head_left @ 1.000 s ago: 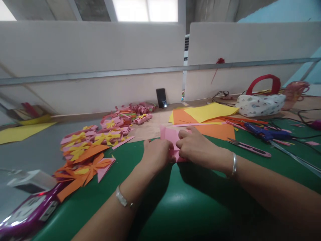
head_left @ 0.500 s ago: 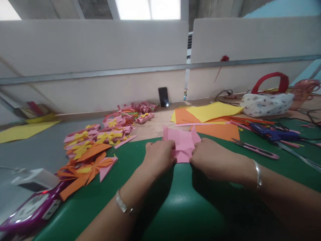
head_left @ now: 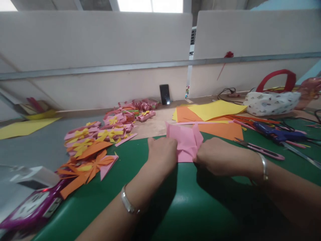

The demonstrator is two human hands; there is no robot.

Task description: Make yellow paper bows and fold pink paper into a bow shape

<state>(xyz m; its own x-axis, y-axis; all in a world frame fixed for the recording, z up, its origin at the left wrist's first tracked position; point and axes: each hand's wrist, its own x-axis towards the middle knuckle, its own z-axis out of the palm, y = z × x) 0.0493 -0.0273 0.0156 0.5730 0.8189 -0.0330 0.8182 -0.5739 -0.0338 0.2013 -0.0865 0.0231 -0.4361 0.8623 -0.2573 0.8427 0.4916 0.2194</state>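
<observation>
A sheet of pink paper, creased and with its far corners raised, lies on the green mat in front of me. My left hand is closed at its left edge, knuckles up, and the fingertips are hidden. At the right near edge my right hand is closed on the paper with curled fingers. Both wrists wear silver bangles. Pink-handled scissors lie to the right of my right hand.
Yellow sheets and orange paper lie behind. Pink and yellow paper pieces and orange paper flowers pile up left. A blue glue gun, a patterned bag, a phone and a purple power strip stand around.
My left hand has turned slightly, its fingertips now more hidden behind the knuckles. Both hands stay at the paper's sides. The whole view has shifted a little.
</observation>
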